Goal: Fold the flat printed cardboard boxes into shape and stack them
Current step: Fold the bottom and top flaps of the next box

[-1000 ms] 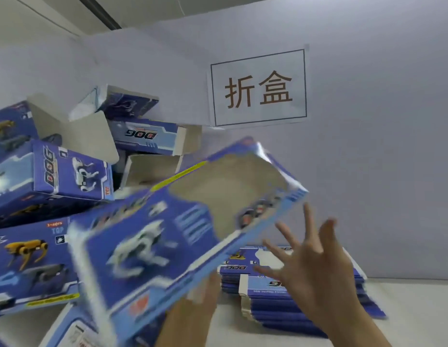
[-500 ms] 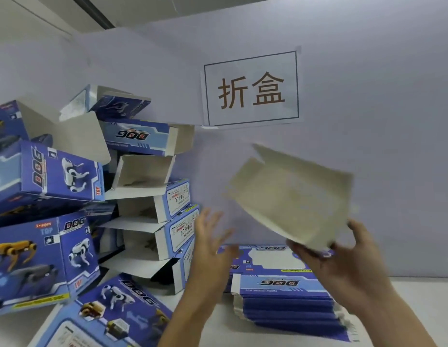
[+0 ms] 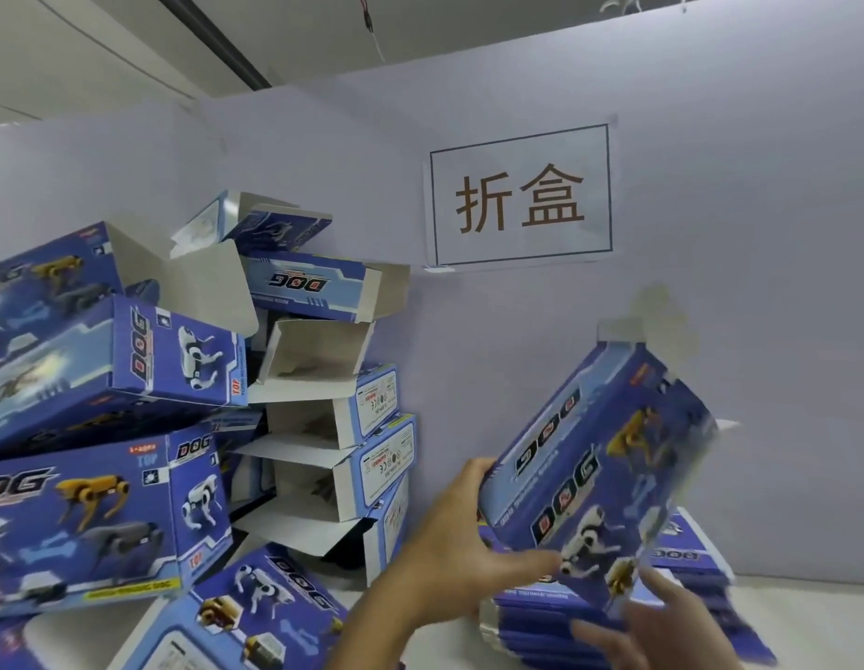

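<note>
A blue printed "DOG" box (image 3: 589, 471), partly formed, tilts in the air at the right with pale flaps blurred at its top. My left hand (image 3: 459, 558) grips its lower left edge, fingers on the side panel and thumb under the front face. My right hand (image 3: 662, 626) is blurred just below the box, fingers spread, holding nothing. Beneath both hands lies the stack of flat blue boxes (image 3: 681, 556). A pile of folded boxes (image 3: 145, 365) leans against the wall at the left, several with open white flaps.
A folded box (image 3: 256, 606) lies on the white table (image 3: 816, 606) at the bottom left. The pale partition wall carries a paper sign (image 3: 521, 195) with two characters. The folded pile reaches high and leans unevenly.
The box has turned over from its pale inner side to its blue printed face. My left hand has taken hold of its edge, and my right hand has dropped below it.
</note>
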`<state>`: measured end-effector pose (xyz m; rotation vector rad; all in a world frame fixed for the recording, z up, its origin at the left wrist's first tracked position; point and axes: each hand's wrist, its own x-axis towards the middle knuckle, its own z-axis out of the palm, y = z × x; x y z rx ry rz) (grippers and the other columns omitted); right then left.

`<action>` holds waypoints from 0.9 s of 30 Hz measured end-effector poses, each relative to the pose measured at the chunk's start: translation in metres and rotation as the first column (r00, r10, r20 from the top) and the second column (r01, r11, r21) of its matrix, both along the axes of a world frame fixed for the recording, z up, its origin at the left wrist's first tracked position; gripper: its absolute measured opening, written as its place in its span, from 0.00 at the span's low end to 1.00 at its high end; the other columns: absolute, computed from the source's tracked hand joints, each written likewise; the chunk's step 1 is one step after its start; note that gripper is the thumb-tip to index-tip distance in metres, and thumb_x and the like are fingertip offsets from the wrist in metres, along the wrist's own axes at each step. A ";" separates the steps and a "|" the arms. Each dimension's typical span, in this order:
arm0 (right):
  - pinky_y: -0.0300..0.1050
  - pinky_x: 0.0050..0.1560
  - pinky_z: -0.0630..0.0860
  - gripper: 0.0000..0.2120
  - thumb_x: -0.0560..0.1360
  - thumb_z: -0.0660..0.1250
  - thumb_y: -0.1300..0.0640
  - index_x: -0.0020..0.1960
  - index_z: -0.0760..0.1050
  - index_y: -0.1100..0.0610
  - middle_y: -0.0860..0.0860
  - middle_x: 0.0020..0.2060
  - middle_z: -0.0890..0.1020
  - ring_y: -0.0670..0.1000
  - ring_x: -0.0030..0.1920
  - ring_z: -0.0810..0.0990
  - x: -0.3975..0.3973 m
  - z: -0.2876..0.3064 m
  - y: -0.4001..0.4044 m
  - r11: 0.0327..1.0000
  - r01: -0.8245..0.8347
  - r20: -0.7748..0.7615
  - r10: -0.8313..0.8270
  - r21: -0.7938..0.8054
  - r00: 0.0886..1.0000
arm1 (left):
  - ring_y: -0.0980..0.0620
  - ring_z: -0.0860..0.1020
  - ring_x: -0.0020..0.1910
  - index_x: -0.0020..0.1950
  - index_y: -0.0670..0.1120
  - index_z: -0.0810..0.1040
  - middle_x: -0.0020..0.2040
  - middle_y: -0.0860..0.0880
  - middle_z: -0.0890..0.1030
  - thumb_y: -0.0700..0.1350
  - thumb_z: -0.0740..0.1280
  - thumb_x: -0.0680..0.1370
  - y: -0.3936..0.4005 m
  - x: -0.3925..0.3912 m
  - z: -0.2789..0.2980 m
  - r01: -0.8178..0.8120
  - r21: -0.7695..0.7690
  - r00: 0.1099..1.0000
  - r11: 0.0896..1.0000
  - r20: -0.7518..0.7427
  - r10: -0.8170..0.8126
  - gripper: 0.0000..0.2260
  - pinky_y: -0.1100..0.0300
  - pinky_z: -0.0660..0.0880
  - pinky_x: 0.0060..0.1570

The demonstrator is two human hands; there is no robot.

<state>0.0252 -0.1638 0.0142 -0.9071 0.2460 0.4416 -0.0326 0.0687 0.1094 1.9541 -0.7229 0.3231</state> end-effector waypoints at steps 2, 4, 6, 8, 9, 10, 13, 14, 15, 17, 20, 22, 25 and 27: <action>0.60 0.69 0.66 0.27 0.81 0.59 0.42 0.71 0.69 0.60 0.63 0.63 0.77 0.66 0.54 0.77 -0.003 0.004 0.000 0.996 0.062 0.034 -0.065 0.065 0.997 | 0.52 0.84 0.49 0.61 0.54 0.72 0.55 0.51 0.83 0.60 0.78 0.65 -0.006 -0.001 0.032 -0.063 -0.082 0.997 0.995 0.044 0.067 0.28 0.52 0.83 0.50; 0.61 0.67 0.68 0.23 0.81 0.60 0.45 0.66 0.75 0.61 0.67 0.56 0.82 0.65 0.54 0.80 -0.011 0.009 0.003 0.994 0.033 0.128 -0.019 -0.108 0.992 | 0.48 0.82 0.44 0.58 0.45 0.77 0.56 0.38 0.82 0.56 0.78 0.69 -0.004 0.007 0.083 -0.099 -0.352 0.985 0.931 0.099 0.142 0.25 0.53 0.83 0.43; 0.65 0.52 0.74 0.24 0.82 0.58 0.45 0.61 0.76 0.65 0.68 0.44 0.84 0.69 0.48 0.82 -0.017 0.007 0.011 0.967 0.021 0.146 0.017 -0.254 0.989 | 0.48 0.82 0.45 0.56 0.41 0.78 0.56 0.37 0.82 0.56 0.72 0.74 0.008 0.014 0.154 -0.074 -0.662 0.988 0.746 0.054 0.147 0.21 0.59 0.82 0.37; 0.60 0.43 0.76 0.23 0.82 0.59 0.46 0.58 0.78 0.66 0.67 0.43 0.85 0.69 0.43 0.83 -0.019 0.011 0.015 0.966 0.028 0.172 0.017 -0.256 0.985 | 0.43 0.81 0.57 0.66 0.41 0.73 0.68 0.41 0.75 0.60 0.67 0.77 0.018 0.014 0.211 -0.069 -0.707 0.996 0.703 -0.014 0.083 0.27 0.58 0.82 0.40; 0.59 0.42 0.76 0.23 0.81 0.59 0.45 0.58 0.78 0.65 0.67 0.44 0.84 0.69 0.42 0.82 -0.022 0.015 0.017 0.967 0.049 0.147 -0.011 -0.251 0.989 | 0.40 0.78 0.63 0.69 0.43 0.71 0.74 0.43 0.69 0.61 0.67 0.77 0.020 0.016 0.225 -0.080 -0.652 0.997 0.754 -0.045 0.067 0.28 0.55 0.82 0.45; 0.58 0.41 0.75 0.24 0.81 0.59 0.45 0.59 0.77 0.66 0.68 0.43 0.84 0.67 0.42 0.81 -0.022 0.015 0.018 0.973 0.041 0.144 -0.008 -0.229 0.990 | 0.38 0.74 0.67 0.66 0.44 0.72 0.77 0.44 0.65 0.60 0.68 0.76 0.018 0.020 0.228 -0.091 -0.582 0.996 0.808 -0.073 0.060 0.26 0.52 0.81 0.50; 0.54 0.40 0.71 0.24 0.81 0.59 0.44 0.60 0.77 0.65 0.67 0.40 0.83 0.63 0.40 0.77 -0.022 0.016 0.019 0.971 0.046 0.130 -0.016 -0.234 0.991 | 0.45 0.73 0.66 0.60 0.39 0.72 0.67 0.47 0.73 0.58 0.74 0.73 -0.005 0.034 0.187 -0.162 -0.344 0.987 0.925 -0.074 0.145 0.28 0.45 0.78 0.61; 0.53 0.41 0.70 0.22 0.81 0.60 0.46 0.60 0.78 0.64 0.65 0.42 0.82 0.63 0.40 0.76 -0.022 0.018 0.019 0.968 0.065 0.131 -0.034 -0.242 0.991 | 0.46 0.74 0.65 0.67 0.38 0.69 0.64 0.47 0.73 0.58 0.75 0.73 -0.014 0.041 0.162 -0.222 -0.235 0.975 0.946 -0.065 0.212 0.33 0.47 0.76 0.63; 0.52 0.42 0.69 0.20 0.82 0.60 0.47 0.60 0.79 0.62 0.65 0.45 0.81 0.62 0.41 0.76 -0.022 0.018 0.018 0.971 0.087 0.160 -0.052 -0.222 0.986 | 0.47 0.75 0.64 0.73 0.40 0.66 0.66 0.47 0.73 0.57 0.74 0.74 -0.022 0.048 0.131 -0.261 -0.111 0.965 0.959 -0.048 0.257 0.35 0.51 0.75 0.64; 0.52 0.44 0.68 0.18 0.83 0.57 0.49 0.61 0.78 0.60 0.63 0.50 0.79 0.62 0.46 0.76 -0.016 0.016 0.012 0.969 0.176 0.194 -0.141 -0.173 0.971 | 0.51 0.75 0.64 0.77 0.45 0.64 0.73 0.48 0.71 0.52 0.70 0.79 -0.034 0.057 0.060 -0.282 0.147 0.956 0.948 -0.034 0.290 0.30 0.63 0.70 0.60; 0.55 0.50 0.71 0.16 0.84 0.54 0.50 0.61 0.77 0.55 0.60 0.51 0.80 0.60 0.48 0.77 -0.015 0.016 0.006 0.943 0.303 0.242 -0.266 -0.135 0.933 | 0.50 0.59 0.78 0.80 0.52 0.58 0.81 0.50 0.58 0.51 0.64 0.82 -0.047 0.062 -0.046 -0.270 0.389 0.936 0.881 -0.108 0.334 0.28 0.53 0.60 0.75; 0.53 0.48 0.72 0.14 0.84 0.56 0.51 0.57 0.79 0.53 0.59 0.50 0.81 0.58 0.45 0.78 -0.015 0.014 0.005 0.914 0.367 0.269 -0.314 -0.176 0.910 | 0.50 0.43 0.81 0.82 0.57 0.50 0.82 0.55 0.46 0.55 0.62 0.82 -0.051 0.064 -0.091 -0.270 0.525 0.901 0.807 -0.158 0.405 0.31 0.43 0.52 0.77; 0.48 0.38 0.70 0.12 0.83 0.58 0.52 0.55 0.81 0.52 0.59 0.46 0.82 0.57 0.39 0.78 -0.017 0.009 0.009 0.862 0.446 0.334 -0.357 -0.241 0.872 | 0.51 0.46 0.81 0.81 0.58 0.53 0.82 0.55 0.50 0.57 0.59 0.83 -0.050 0.069 -0.112 -0.347 0.616 0.876 0.708 -0.058 0.480 0.28 0.41 0.52 0.76; 0.46 0.35 0.71 0.11 0.83 0.60 0.54 0.54 0.81 0.53 0.59 0.42 0.83 0.56 0.36 0.78 -0.018 0.006 0.011 0.837 0.476 0.378 -0.363 -0.269 0.852 | 0.51 0.60 0.77 0.75 0.57 0.67 0.77 0.53 0.66 0.55 0.58 0.84 -0.048 0.069 -0.111 -0.458 0.573 0.854 0.679 0.071 0.516 0.19 0.45 0.54 0.74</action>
